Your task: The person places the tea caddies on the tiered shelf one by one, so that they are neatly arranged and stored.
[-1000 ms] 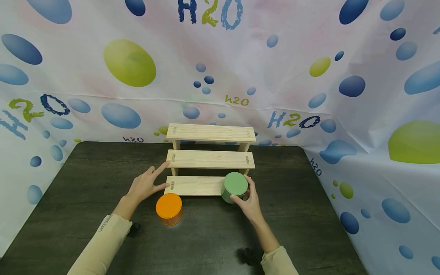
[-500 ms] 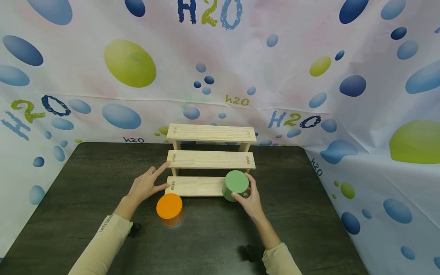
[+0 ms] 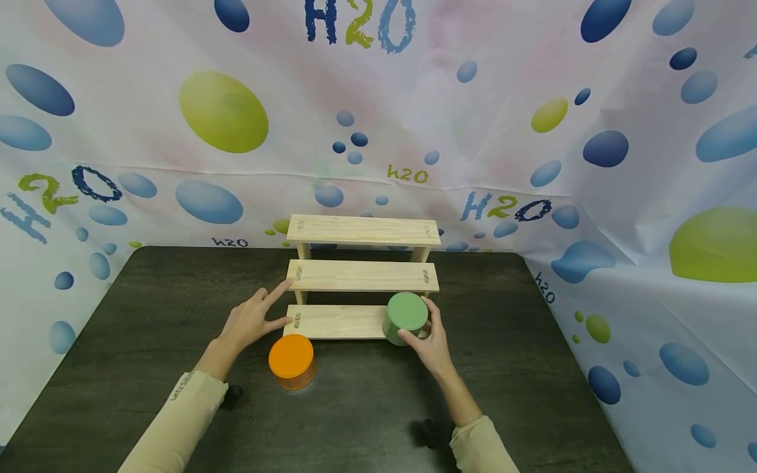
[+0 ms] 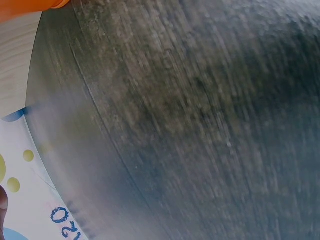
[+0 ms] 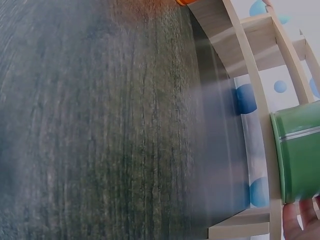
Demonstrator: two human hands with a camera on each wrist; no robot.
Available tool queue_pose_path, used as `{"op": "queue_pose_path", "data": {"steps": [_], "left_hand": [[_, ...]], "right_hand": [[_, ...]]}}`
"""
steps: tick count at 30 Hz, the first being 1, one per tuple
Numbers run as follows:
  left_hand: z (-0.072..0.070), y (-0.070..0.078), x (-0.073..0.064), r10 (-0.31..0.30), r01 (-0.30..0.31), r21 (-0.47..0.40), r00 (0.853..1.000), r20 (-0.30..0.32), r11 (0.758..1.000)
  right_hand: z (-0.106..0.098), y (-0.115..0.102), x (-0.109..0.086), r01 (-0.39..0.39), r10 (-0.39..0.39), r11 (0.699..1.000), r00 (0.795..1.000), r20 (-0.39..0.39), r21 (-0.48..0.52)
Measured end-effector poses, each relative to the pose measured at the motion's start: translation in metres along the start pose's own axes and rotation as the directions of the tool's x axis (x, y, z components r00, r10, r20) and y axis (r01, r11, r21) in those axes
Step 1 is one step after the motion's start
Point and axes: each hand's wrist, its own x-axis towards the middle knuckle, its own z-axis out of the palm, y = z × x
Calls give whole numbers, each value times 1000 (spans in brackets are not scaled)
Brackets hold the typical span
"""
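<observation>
A green round lidded canister (image 3: 407, 319) stands at the right end of the lowest board of a three-step wooden shelf (image 3: 337, 322). My right hand (image 3: 433, 339) grips its right side, thumb in front and fingers behind. In the right wrist view the green canister (image 5: 302, 155) sits against the board, with fingertips (image 5: 300, 222) at its edge. My left hand (image 3: 248, 316) reaches to the shelf's left end, index finger touching the middle board and thumb at the lowest one. An orange round lidded container (image 3: 292, 361) stands on the table in front of the shelf's left end.
The dark wood-grain table (image 3: 355, 420) ends at a patterned curtain (image 3: 378, 98) behind the shelf and along both sides. The shelf's top board (image 3: 363, 229) stands nearest the curtain.
The green canister shifted slightly back and to the right in my right hand, then stayed put. My left hand and the orange container have not moved.
</observation>
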Motion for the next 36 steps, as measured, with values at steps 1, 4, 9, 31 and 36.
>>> {"op": "queue_pose_path", "data": {"steps": [1,4,9,31,36], "left_hand": [[0,0,0,-2,2,-1,1000,2,1000],[0,0,0,-7,7,-1,1000,6,1000],[0,1,-1,1,-1,-3,1000,-4,1000],[1,0,-1,24,-24,11,999,-40,1000],[1,0,-2,18,-17,10,999,-34,1000]], "right_hand": [[0,0,1,2,-2,1000,1000,0,-1],[0,0,2,7,-7,1000,1000,4,1],[0,0,3,8,-8,1000,1000,4,7],[-4,0,11,54,-54,998,999,4,-17],[-4,0,11,24,-24,1000,999,24,-16]]}}
